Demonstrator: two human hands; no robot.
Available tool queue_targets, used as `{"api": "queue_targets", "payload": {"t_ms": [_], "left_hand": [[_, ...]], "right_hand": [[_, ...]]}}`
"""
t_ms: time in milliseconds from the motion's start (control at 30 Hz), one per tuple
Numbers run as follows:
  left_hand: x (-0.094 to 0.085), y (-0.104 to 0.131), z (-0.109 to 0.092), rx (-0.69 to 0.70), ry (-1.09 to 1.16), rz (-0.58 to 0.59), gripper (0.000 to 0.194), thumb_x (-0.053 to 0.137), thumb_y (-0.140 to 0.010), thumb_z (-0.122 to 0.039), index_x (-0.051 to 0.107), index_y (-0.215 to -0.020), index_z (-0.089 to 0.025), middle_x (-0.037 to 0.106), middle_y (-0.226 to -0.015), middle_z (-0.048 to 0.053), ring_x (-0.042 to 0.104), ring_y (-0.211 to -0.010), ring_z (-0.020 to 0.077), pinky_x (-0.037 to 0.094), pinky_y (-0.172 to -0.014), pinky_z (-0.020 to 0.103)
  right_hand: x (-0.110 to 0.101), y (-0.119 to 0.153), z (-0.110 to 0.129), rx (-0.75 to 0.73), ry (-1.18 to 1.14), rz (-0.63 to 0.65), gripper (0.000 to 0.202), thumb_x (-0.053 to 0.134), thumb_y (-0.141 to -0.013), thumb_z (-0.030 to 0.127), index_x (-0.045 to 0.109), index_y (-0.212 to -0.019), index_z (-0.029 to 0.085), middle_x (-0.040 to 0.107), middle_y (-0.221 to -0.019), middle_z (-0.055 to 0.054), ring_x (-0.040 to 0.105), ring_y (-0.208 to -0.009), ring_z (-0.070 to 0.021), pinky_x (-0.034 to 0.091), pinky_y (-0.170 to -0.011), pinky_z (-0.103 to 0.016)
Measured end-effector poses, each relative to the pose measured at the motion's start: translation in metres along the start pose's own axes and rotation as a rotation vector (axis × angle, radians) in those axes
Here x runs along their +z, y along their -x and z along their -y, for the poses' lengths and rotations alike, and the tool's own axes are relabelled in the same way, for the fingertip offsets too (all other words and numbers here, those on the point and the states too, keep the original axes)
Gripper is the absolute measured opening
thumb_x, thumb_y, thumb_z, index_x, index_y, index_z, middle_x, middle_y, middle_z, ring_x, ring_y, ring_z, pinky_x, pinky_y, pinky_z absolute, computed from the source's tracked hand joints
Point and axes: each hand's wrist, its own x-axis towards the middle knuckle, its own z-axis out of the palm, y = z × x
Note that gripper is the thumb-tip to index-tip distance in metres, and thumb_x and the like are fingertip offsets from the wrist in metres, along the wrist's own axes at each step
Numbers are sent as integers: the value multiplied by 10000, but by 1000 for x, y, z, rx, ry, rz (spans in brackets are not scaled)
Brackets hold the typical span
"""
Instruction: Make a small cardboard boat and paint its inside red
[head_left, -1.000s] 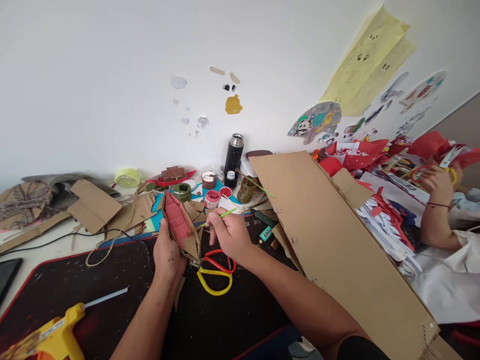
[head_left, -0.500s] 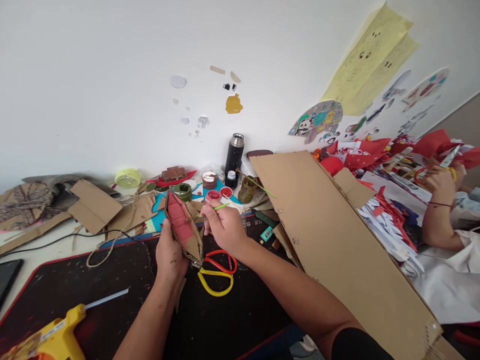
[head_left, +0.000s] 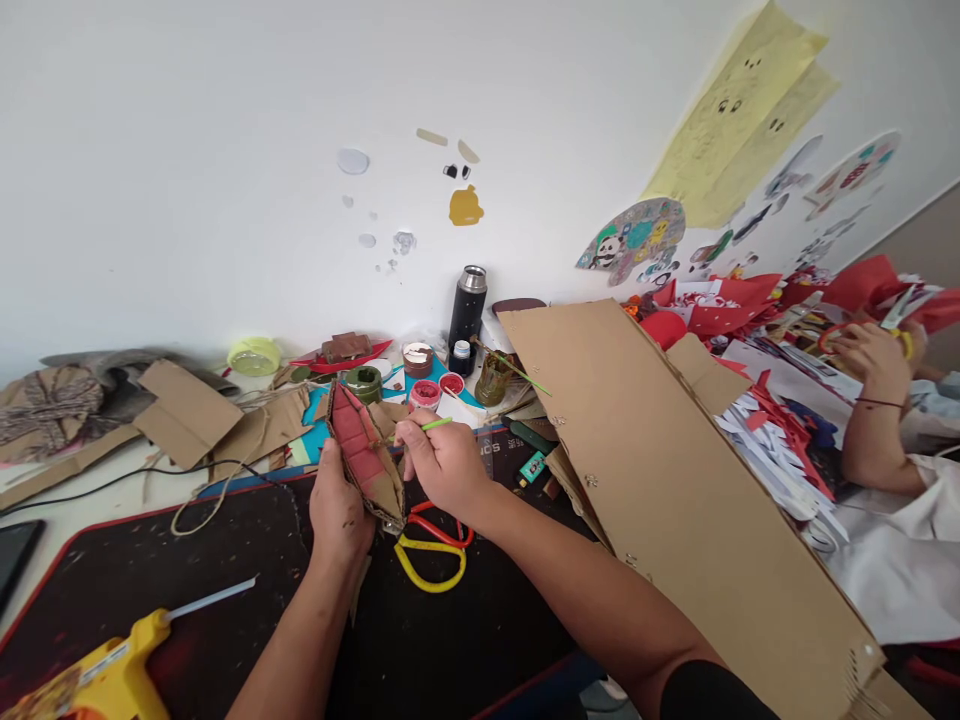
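The boat (head_left: 357, 432) is in your left hand (head_left: 337, 512), tilted over the mat (head_left: 450, 660), its pink inside showing. That hand is half curled, gripping its left side. Your right hand (head_left: 444, 462) pinches the brush (head_left: 437, 424) between closed fingers at the boat's right wall; I cannot tell whether its tip touches. Scissors (head_left: 433, 546) lie nearer you.

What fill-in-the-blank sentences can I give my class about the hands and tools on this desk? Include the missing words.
1. The right hand holds a brush with a ____ handle.
2. The left hand holds a boat-shaped piece made of ____.
3. The scissors on the mat have one red handle and one ____ handle.
4. The glue gun lies on the person's ____ side.

Missing words: green; cardboard; yellow; left.
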Motion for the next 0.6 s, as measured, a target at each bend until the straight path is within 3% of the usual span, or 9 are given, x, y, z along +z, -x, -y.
{"api": "queue_targets", "payload": {"t_ms": [333, 600], "left_hand": [[2, 3, -4, -45, -58, -72, 353, 607, -1077, -394, 802, -1148, -108, 799, -1050, 88, 755, -914, 175, 617, -934, 309], [5, 5, -6, -91, -61, -123, 344, 634, -1067, -398, 782, -1089, -88, 779, -958, 70, 692, -693, 138, 596, -682, 248]], "right_hand": [[5, 2, 5, 9, -133, 12, 469, 411, -1165, 544, 656, -922, 227, 642, -576, 32, 695, -590, -159, 535, -675, -248], [7, 1, 12, -8, -131, 60, 533, 376, -1158, 616, 638, -900, 231, 635, -578, 19, 693, -581, -163, 518, -624, -243]]}}
